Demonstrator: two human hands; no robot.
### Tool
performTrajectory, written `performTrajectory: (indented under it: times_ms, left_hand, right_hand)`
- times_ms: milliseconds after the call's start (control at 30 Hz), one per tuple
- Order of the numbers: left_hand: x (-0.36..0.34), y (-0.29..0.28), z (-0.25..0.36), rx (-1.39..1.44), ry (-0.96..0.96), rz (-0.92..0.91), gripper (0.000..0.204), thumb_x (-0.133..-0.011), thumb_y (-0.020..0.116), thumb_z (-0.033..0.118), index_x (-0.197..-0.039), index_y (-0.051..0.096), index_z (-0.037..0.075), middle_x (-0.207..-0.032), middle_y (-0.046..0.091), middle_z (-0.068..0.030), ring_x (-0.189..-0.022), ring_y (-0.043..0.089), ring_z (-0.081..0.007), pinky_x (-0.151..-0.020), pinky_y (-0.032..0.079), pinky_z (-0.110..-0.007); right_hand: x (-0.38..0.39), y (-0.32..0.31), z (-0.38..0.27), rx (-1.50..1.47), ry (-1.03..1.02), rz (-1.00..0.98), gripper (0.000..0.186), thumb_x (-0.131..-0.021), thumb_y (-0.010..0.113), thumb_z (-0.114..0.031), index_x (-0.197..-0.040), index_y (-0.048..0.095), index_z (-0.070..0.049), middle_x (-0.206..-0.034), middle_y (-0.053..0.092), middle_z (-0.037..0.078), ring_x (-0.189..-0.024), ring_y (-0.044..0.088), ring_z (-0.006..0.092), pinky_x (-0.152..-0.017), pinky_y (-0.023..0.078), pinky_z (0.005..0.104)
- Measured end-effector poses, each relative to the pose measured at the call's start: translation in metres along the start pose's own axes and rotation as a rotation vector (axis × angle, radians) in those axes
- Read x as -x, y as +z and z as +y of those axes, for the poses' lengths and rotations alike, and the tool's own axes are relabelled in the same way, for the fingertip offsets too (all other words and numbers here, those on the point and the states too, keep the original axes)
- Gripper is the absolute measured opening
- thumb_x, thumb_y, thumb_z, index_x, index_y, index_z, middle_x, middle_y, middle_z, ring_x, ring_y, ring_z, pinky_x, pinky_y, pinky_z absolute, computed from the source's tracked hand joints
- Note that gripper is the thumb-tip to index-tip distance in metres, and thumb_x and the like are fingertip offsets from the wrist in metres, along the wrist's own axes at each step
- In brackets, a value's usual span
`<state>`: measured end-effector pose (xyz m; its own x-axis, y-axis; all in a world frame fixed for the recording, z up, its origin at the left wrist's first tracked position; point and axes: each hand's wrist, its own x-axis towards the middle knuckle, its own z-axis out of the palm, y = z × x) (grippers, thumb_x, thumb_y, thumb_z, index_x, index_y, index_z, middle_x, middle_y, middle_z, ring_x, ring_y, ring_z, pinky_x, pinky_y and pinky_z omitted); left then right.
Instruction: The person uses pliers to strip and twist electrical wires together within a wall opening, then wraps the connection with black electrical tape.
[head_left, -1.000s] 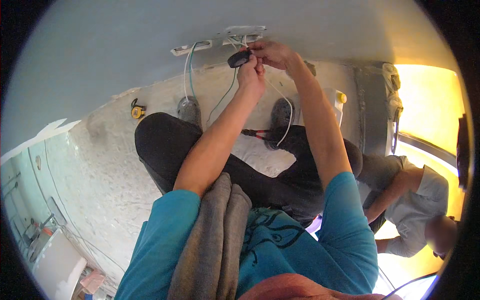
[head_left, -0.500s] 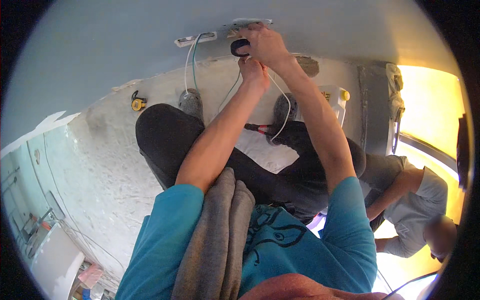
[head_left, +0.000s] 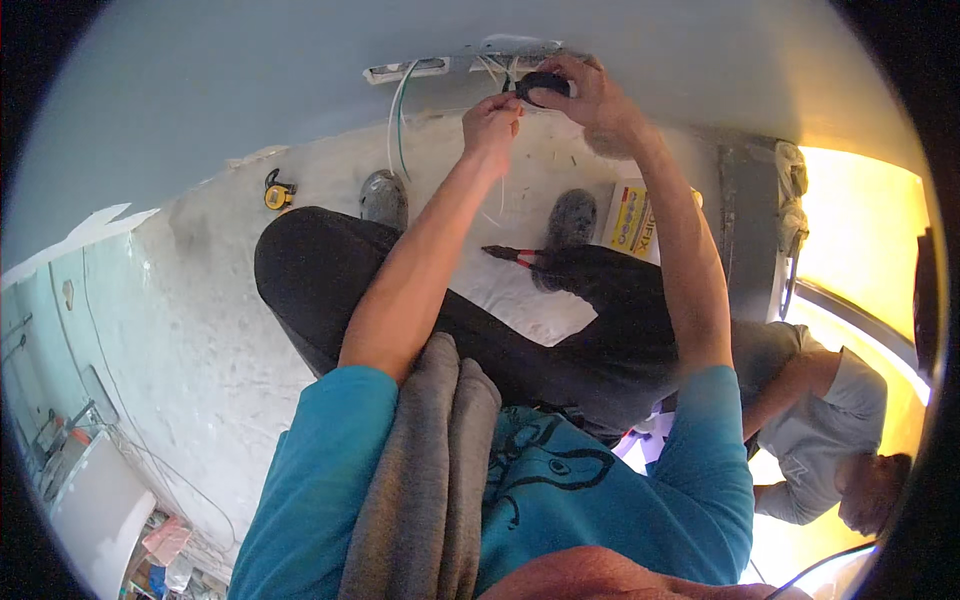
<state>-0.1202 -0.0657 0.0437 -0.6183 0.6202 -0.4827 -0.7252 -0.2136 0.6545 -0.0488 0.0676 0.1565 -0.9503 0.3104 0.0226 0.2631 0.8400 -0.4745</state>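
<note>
My right hand [head_left: 590,98] grips a black roll of tape [head_left: 542,90] just in front of the grey wall's wire openings. My left hand [head_left: 490,130], just left of and below it, is closed near the roll, pinching something too small to make out, perhaps tape or wire. Several white and dark wires come out of the right-hand opening [head_left: 486,62] behind the hands. A white and a green wire [head_left: 400,120] hang from the left-hand opening [head_left: 385,73]. Red-handled pliers [head_left: 510,255] lie by my right shoe [head_left: 570,215].
A yellow tape measure [head_left: 278,195] lies on the rough floor [head_left: 200,350] left of my shoe [head_left: 383,198]. A white container [head_left: 625,220] stands beside my right leg. Another person [head_left: 820,430] is at the right near a bright yellow area. Assorted clutter [head_left: 170,550] lies at the lower left.
Both hands have moved rightward along the wall; the right hand lifted, then turned, carrying the tape roll right. The left hand let go of the roll. The other person's head has shifted slightly.
</note>
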Motion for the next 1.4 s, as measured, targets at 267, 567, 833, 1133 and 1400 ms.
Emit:
performTrajectory:
  times_ms: [267, 567, 833, 1133, 1400]
  left_hand:
    - [-0.013, 0.003, 0.001, 0.205, -0.108, 0.054, 0.005, -0.09, 0.06, 0.0, -0.094, 0.062, 0.0, -0.077, 0.062, -0.006, -0.062, 0.056, -0.0138, -0.05, 0.041, -0.024]
    - [-0.014, 0.006, 0.016, -0.065, -0.113, 0.01, 0.01, -0.092, 0.056, 0.006, -0.082, 0.055, 0.004, -0.068, 0.048, -0.0006, -0.051, 0.035, -0.0101, -0.044, 0.027, -0.025]
    - [-0.018, 0.006, 0.027, 0.073, -0.229, -0.059, 0.011, -0.09, 0.064, 0.009, -0.081, 0.058, 0.006, -0.066, 0.053, -0.0014, -0.048, 0.039, -0.0086, -0.042, 0.027, -0.025]
    - [-0.005, 0.032, 0.006, 0.304, -0.26, -0.027, 0.006, -0.093, 0.058, 0.01, -0.088, 0.056, 0.008, -0.074, 0.056, -0.0014, -0.053, 0.044, -0.0092, -0.046, 0.034, -0.024]
    - [-0.003, 0.047, -0.01, 0.434, -0.264, 0.128, 0.005, -0.096, 0.055, 0.008, -0.092, 0.053, 0.006, -0.075, 0.053, -0.0038, -0.055, 0.044, -0.012, -0.05, 0.037, -0.025]
  right_hand:
    - [-0.025, 0.025, -0.006, 0.271, 0.313, -0.071, 0.065, -0.085, 0.053, -0.069, -0.097, 0.074, -0.008, -0.071, 0.068, 0.019, -0.074, 0.069, 0.0368, -0.074, 0.054, 0.0423]
    - [-0.03, 0.035, 0.033, -0.17, 0.185, -0.211, 0.043, -0.089, 0.064, -0.045, -0.107, 0.071, -0.007, -0.091, 0.07, 0.011, -0.084, 0.069, 0.0191, -0.077, 0.054, 0.0313]
    - [-0.023, 0.049, 0.062, -0.473, 0.279, -0.189, 0.043, -0.087, 0.064, -0.051, -0.108, 0.072, -0.014, -0.095, 0.073, 0.006, -0.088, 0.067, 0.0155, -0.08, 0.052, 0.0325]
    - [-0.026, 0.056, 0.074, -0.515, 0.267, -0.263, 0.042, -0.09, 0.063, -0.047, -0.117, 0.069, -0.016, -0.105, 0.071, 0.006, -0.093, 0.064, 0.016, -0.084, 0.051, 0.0325]
    - [-0.021, 0.051, 0.075, -0.876, 0.405, -0.376, 0.035, -0.091, 0.063, -0.025, -0.119, 0.066, -0.004, -0.112, 0.068, 0.008, -0.101, 0.063, 0.0182, -0.095, 0.048, 0.0302]
